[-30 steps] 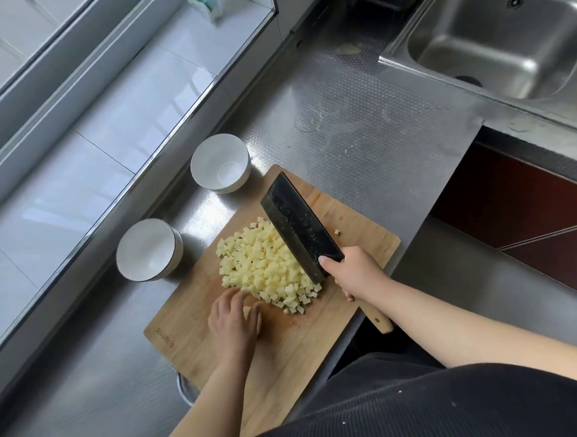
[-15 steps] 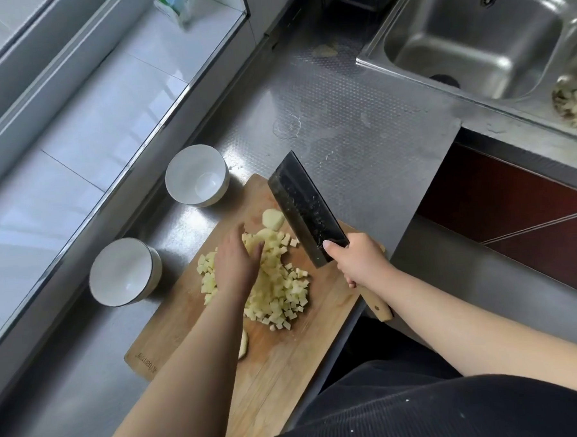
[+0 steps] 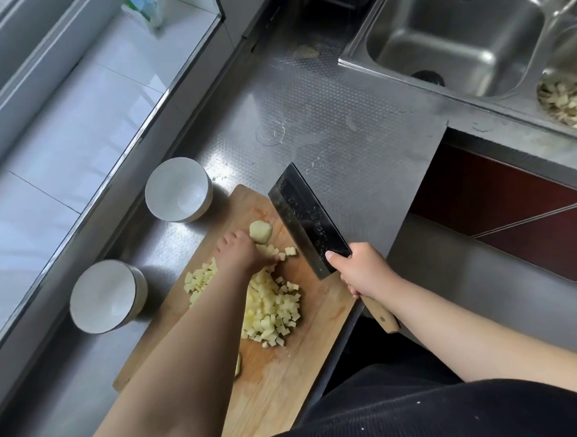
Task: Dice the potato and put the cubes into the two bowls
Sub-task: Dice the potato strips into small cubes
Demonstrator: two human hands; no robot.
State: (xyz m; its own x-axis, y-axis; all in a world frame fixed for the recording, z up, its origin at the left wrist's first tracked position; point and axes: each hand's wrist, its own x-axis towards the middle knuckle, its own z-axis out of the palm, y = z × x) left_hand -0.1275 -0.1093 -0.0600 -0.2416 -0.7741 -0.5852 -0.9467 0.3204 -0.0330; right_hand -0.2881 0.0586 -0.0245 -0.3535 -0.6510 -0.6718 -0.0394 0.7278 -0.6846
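Observation:
A pile of pale potato cubes [image 3: 275,309] lies on the wooden cutting board [image 3: 272,386]. My left hand [image 3: 242,254] rests on the pile's far end with its fingers bent down among the cubes; whether it holds any is hidden. An uncut potato chunk [image 3: 260,231] sits just beyond its fingers. My right hand [image 3: 363,271] grips the handle of a dark cleaver [image 3: 309,227], whose blade is raised over the board's far right edge. Two empty white bowls stand left of the board, one farther [image 3: 178,190] and one nearer [image 3: 107,296]. A thin potato slice [image 3: 238,368] shows beside my left forearm.
The steel counter [image 3: 325,116] runs back to a sink [image 3: 454,32], and a strainer with potato scraps [image 3: 565,103] is at the far right. The counter's edge drops off right of the board. A tiled window sill [image 3: 74,112] borders the left, with a bottle [image 3: 145,8] on it.
My left hand left the near side of the pile and reached across to its far end. The cleaver lifted off the cubes and swung right, uncovering the potato chunk.

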